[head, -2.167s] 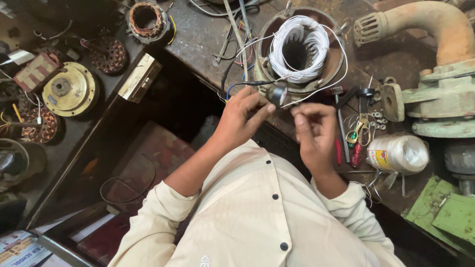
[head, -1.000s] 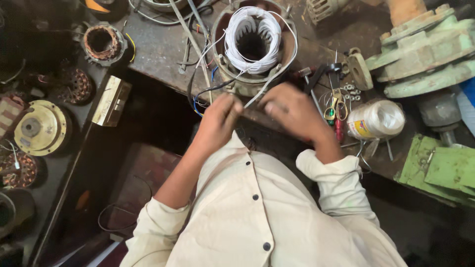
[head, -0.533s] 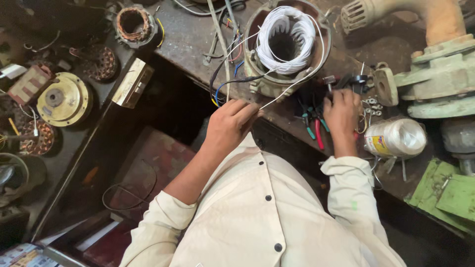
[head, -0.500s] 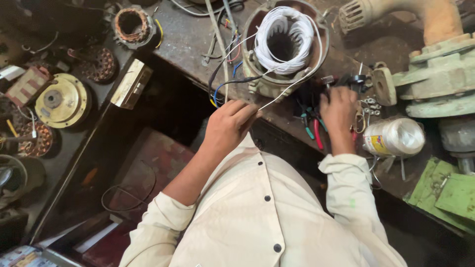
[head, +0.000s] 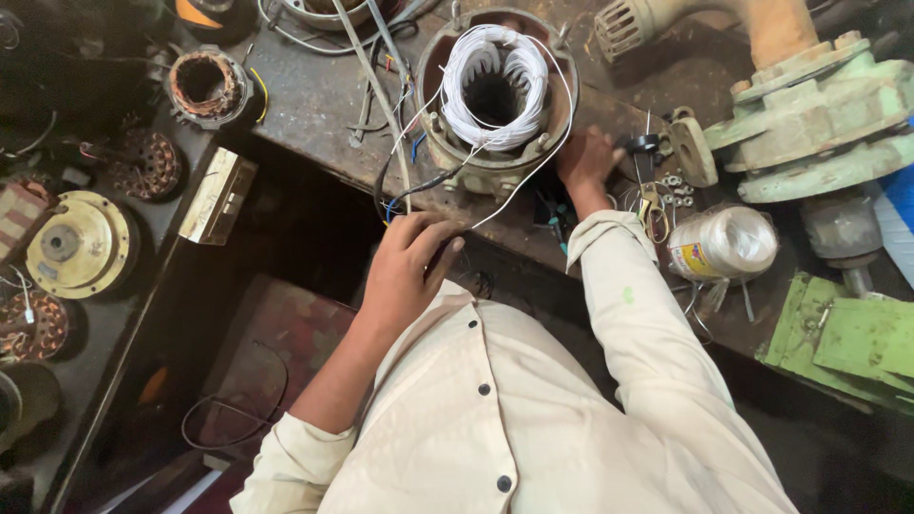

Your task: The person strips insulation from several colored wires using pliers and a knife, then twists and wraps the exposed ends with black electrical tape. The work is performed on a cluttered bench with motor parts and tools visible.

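Tabletop (head: 314,105) edge runs diagonally just left of and below the motor stator (head: 495,95); dark open gap beyond it, where the left forearm hangs free. Little bare room on top: small copper-wound stator (head: 205,88) far left of the motor stator, loose cables between them. Motor stator is a round rusty metal shell, upright, open end up, smooth white wire coiled inside its bore; thin white and dark leads (head: 424,181) trail from its lower left rim. Left hand (head: 407,262) sits just below that rim at the tabletop edge, fingers curled shut around the leads. Right hand (head: 586,157) lies flat just right of the shell, fingers spread, holding nothing visible. Further right: small nuts (head: 671,181), clear plastic jar (head: 724,243) on its side, bulky green cast pump (head: 809,124).
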